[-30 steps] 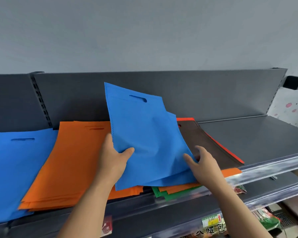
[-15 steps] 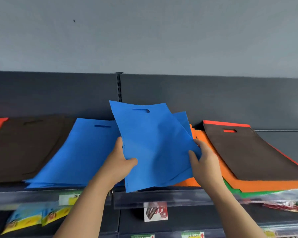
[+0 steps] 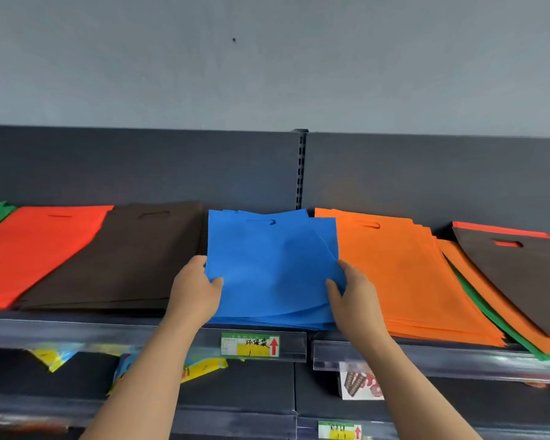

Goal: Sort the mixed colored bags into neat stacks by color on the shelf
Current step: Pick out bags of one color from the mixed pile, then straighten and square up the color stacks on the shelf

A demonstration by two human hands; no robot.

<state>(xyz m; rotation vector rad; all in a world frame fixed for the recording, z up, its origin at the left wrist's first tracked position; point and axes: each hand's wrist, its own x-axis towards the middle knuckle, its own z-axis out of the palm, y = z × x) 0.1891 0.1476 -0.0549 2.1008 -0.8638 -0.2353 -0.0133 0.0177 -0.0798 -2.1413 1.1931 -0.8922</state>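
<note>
Gripping the blue bags (image 3: 267, 268) at both side edges, the left hand (image 3: 192, 292) and the right hand (image 3: 358, 292) hold the pile between them on the shelf (image 3: 134, 331). Each thumb lies on the top bag while the other fingers curl round the edge, so both sets of fingers clasp the bags. Both forearms reach up and forward from below, palms turned toward each other. Just outside the left fingers lies a brown stack (image 3: 124, 258); just outside the right fingers, an orange stack (image 3: 400, 274).
</note>
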